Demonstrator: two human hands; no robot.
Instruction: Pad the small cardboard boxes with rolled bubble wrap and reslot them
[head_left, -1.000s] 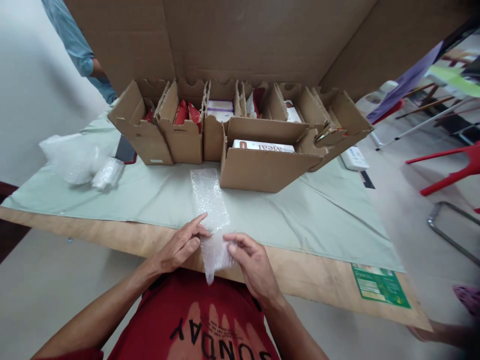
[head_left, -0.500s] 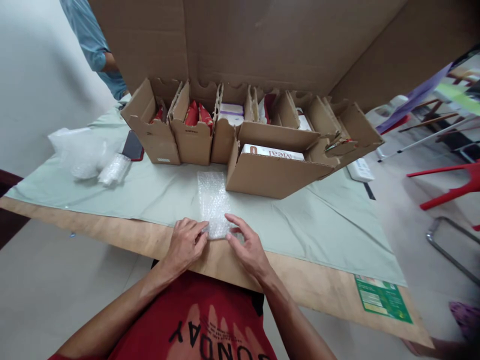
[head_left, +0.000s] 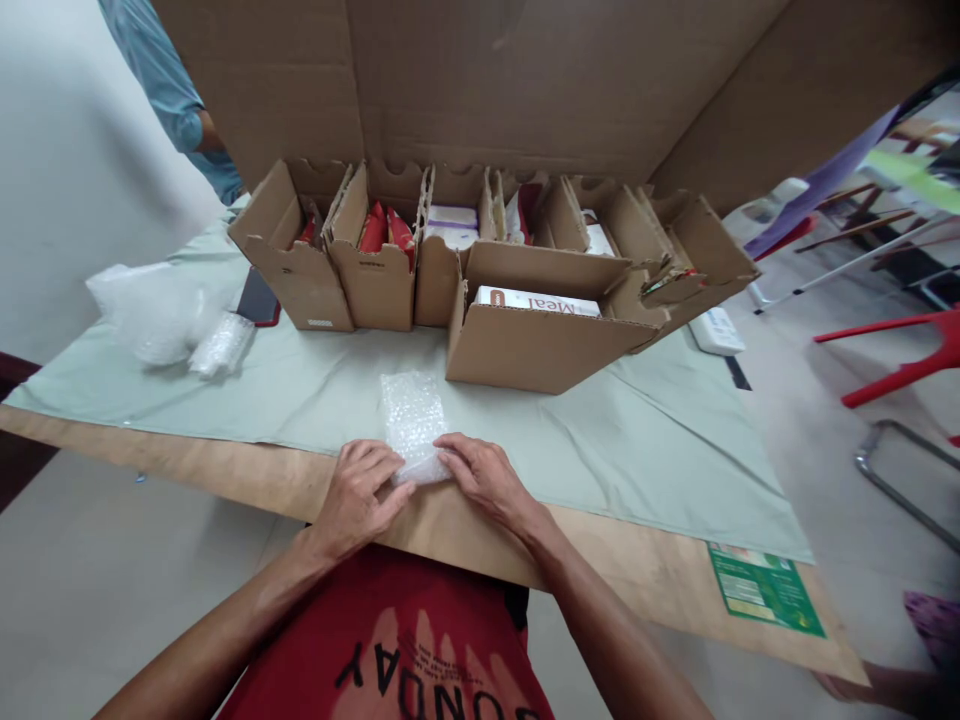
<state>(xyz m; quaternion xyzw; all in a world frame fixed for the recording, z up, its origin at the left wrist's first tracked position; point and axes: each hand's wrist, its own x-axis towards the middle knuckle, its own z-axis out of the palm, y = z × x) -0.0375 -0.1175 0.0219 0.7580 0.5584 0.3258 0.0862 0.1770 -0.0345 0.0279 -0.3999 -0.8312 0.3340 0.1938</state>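
Note:
A small sheet of clear bubble wrap (head_left: pixel 414 412) lies on the pale green cloth, its near end at the wooden edge of the table. The near end looks folded or rolled over on itself. My left hand (head_left: pixel 365 490) grips the near left corner between thumb and fingers. On the opposite side my right hand (head_left: pixel 484 475) pinches the near right corner, its fingertips on top of the wrap. Whether anything is inside the folded part, I cannot tell.
Several cardboard boxes (head_left: pixel 375 285) with packets stand in a row behind, and a lower box (head_left: pixel 540 345) holds a white carton marked "Meal" (head_left: pixel 536 301). More bubble wrap (head_left: pixel 223 343) and a dark phone (head_left: pixel 259 297) lie left. A green printed sheet (head_left: pixel 765 588) is at right. A person's blue sleeve (head_left: pixel 169 85) shows behind.
The bubble wrap has become shorter, its near end now turned over toward the far side. My right hand has moved in from beside the wrap and closed on its corner.

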